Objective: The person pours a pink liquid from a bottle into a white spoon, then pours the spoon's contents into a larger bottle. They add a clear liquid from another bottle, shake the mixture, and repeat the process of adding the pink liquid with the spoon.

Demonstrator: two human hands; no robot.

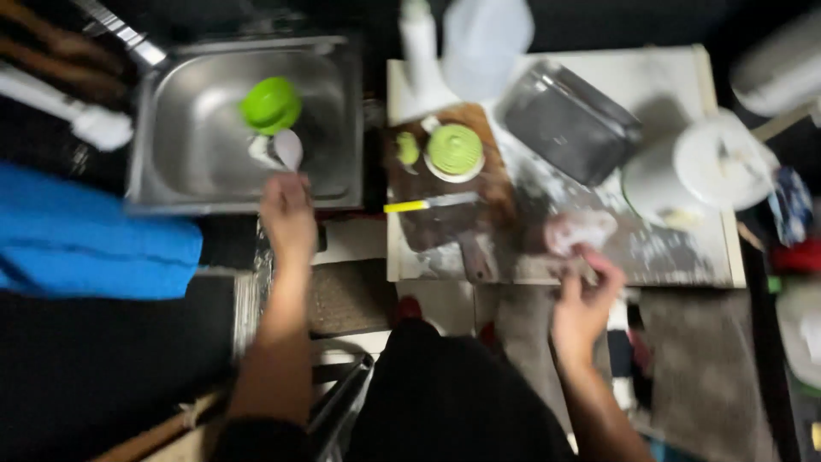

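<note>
Left hand (288,214) reaches out over the near rim of the steel sink (171,128), fingers closed around a pale spoon-like utensil (287,147) whose rounded end hangs inside the basin; the blur keeps me from saying exactly what it is. Just beyond it in the sink sits a bright green round lid (270,103). Over to the right, the right hand (583,301) pinches a pinkish, floury lump (580,229) at the near edge of the white work board (684,77). Between the two hands lies a dark wooden cutting board (445,227) with a yellow-handled knife (430,204) across it and a green-topped round container (454,151) at its far end. A dark metal tray (569,124) rests further right, beside a white lidded bucket (714,167).
</note>
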